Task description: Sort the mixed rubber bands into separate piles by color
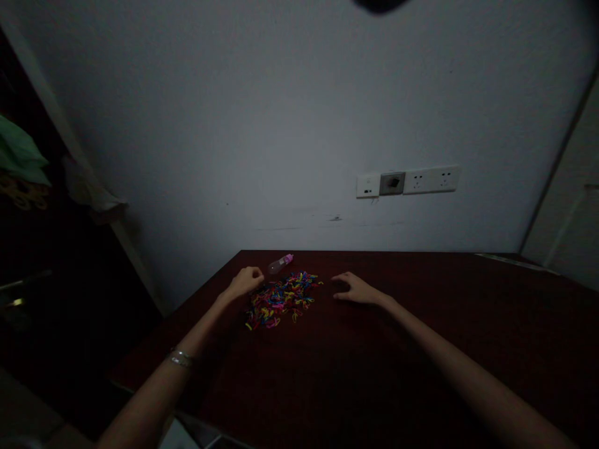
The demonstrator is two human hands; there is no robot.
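Observation:
A loose heap of small coloured loops [283,299], which look like elastic bands in yellow, blue, red and pink, is spread on the dark red table. My left hand [244,282] is at the heap's left edge, fingers curled in towards the thumb; whether something is between them is too small and dark to tell. To the right of the heap, my right hand [354,289] hovers or rests just above the tabletop, thumb and fingers apart, holding nothing. Behind the heap lies a clear bottle [279,264] on its side, its pink cap pointing right.
The dark red table [421,324] meets a pale wall [281,125] with a row of sockets [407,182]. On the left is a dark door [56,299] with a handle and hanging cloth [21,153]. Below the table's front left edge, a pale object [178,434] shows. The light is dim.

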